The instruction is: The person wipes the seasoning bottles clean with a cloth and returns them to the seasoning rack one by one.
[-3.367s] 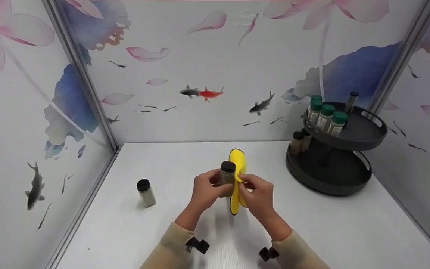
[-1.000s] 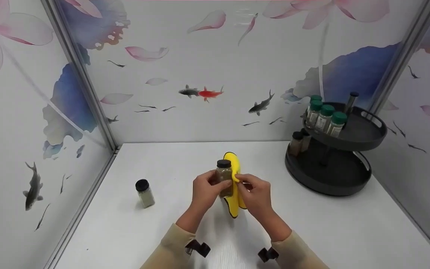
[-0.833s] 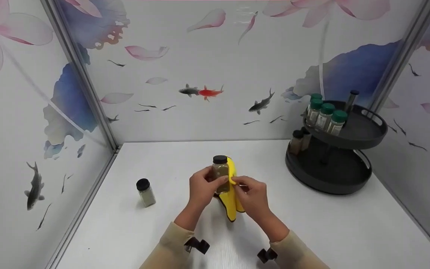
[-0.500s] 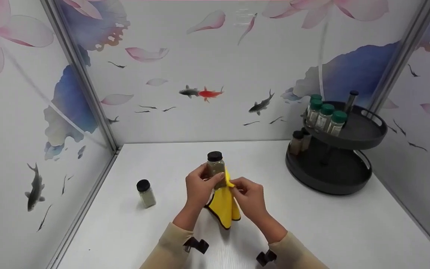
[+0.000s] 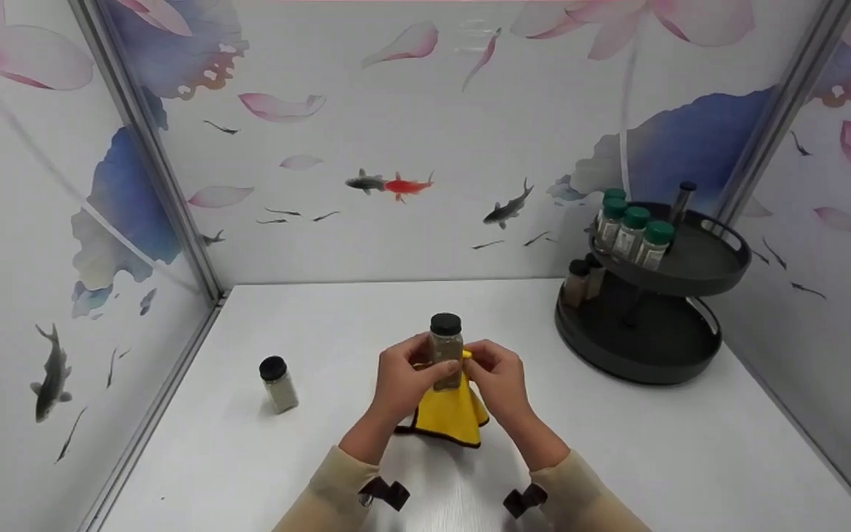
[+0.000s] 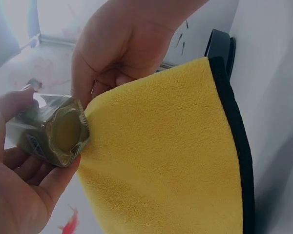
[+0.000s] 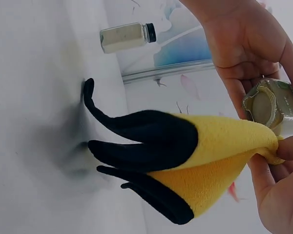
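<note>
My left hand (image 5: pixel 405 377) grips a square glass spice jar (image 5: pixel 446 341) with a black lid, holding it upright above the table. The jar's base (image 6: pixel 67 129) faces the camera in the left wrist view. Beside it, my right hand (image 5: pixel 498 373) pinches a yellow cloth (image 5: pixel 449 415) with dark edging against the jar's side. The cloth hangs down in folds below both hands, as the right wrist view shows with its dark border (image 7: pixel 146 141). A second jar (image 5: pixel 279 386), pale inside with a black lid, stands on the table to the left.
At the back right stands a black two-tier round rack (image 5: pixel 636 355). Its upper tier bears several green-lidded jars (image 5: pixel 629 235) and a dark-capped one (image 5: pixel 682 203); brown jars (image 5: pixel 578 284) stand on the lower tier. Printed panels wall in the white table (image 5: pixel 307 318).
The cloth has swung from behind and right of the jar to spread below it. The jar drifted left, rose, then came back right and lower. Both hands keep their holds.
</note>
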A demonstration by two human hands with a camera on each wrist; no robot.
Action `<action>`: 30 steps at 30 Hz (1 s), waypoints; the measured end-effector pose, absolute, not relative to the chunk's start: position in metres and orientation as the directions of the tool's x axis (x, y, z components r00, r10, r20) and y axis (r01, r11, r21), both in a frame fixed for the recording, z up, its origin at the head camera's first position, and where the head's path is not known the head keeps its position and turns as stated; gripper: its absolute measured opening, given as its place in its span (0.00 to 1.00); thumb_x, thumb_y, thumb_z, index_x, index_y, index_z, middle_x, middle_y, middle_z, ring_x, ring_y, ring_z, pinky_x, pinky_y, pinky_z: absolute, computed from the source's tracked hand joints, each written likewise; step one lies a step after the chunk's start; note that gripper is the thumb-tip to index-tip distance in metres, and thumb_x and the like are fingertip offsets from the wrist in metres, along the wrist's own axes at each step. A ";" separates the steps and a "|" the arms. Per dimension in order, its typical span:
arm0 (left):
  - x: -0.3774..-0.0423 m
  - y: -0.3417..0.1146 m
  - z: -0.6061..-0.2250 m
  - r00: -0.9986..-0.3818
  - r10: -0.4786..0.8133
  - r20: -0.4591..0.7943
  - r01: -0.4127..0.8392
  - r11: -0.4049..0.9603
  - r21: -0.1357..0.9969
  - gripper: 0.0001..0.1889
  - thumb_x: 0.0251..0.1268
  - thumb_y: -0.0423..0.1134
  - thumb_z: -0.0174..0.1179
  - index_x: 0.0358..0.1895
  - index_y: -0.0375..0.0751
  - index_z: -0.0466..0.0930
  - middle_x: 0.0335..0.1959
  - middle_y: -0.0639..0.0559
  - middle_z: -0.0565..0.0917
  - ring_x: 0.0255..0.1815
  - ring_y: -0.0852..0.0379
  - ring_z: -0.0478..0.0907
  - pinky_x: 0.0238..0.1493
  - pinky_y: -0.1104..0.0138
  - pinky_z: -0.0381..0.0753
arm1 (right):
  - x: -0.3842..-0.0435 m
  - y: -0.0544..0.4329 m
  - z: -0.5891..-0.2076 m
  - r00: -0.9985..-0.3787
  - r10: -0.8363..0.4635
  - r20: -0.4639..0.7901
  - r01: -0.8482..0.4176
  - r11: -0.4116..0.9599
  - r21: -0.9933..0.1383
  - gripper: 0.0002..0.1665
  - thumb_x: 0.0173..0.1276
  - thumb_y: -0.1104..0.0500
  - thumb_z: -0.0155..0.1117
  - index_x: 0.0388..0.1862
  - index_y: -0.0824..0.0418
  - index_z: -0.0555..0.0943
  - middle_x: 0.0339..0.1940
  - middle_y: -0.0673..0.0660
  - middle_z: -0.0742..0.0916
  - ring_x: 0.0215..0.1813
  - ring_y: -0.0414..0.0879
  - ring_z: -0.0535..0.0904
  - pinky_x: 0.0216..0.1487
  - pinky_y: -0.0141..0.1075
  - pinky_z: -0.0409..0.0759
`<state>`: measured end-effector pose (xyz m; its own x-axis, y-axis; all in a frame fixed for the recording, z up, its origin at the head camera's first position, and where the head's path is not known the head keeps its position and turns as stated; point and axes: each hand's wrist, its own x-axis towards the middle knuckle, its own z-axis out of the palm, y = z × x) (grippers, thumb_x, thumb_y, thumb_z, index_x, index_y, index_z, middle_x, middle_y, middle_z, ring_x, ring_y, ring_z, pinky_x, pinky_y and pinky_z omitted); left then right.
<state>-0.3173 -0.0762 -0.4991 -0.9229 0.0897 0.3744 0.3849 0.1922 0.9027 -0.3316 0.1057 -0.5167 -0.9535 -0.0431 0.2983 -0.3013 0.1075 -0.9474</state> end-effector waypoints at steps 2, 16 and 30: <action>-0.316 -0.078 -0.499 -0.931 0.113 0.347 0.364 0.203 0.909 0.21 0.65 0.47 0.76 0.60 0.48 0.88 0.50 0.51 0.90 0.50 0.54 0.87 0.57 0.58 0.90 | -0.333 0.106 -0.516 -0.955 -0.047 0.293 -0.297 0.102 -0.949 0.07 0.74 0.67 0.66 0.45 0.62 0.89 0.41 0.58 0.91 0.40 0.47 0.85 0.46 0.32 0.88; -0.317 -0.075 -0.505 -0.951 0.186 0.247 0.295 0.302 0.907 0.18 0.63 0.50 0.77 0.53 0.50 0.88 0.44 0.54 0.88 0.45 0.56 0.83 0.54 0.61 0.88 | -0.333 0.117 -0.507 -0.906 0.032 0.423 -0.416 0.123 -0.901 0.08 0.74 0.68 0.68 0.46 0.62 0.90 0.41 0.59 0.92 0.39 0.45 0.85 0.45 0.30 0.86; -0.323 -0.080 -0.510 -0.966 0.087 0.242 0.256 0.250 0.934 0.21 0.65 0.49 0.76 0.58 0.47 0.88 0.50 0.50 0.91 0.48 0.52 0.89 0.50 0.58 0.92 | -0.315 0.109 -0.500 -0.794 -0.016 0.607 -0.573 0.353 -0.740 0.10 0.68 0.71 0.72 0.46 0.62 0.92 0.42 0.56 0.94 0.42 0.48 0.93 0.43 0.34 0.91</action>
<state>-0.3226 -0.0797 -0.5096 -0.9664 0.0870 0.2420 0.2563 0.2505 0.9336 -0.3152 0.1092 -0.4998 -0.7945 -0.0160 0.6071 -0.5726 0.3528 -0.7401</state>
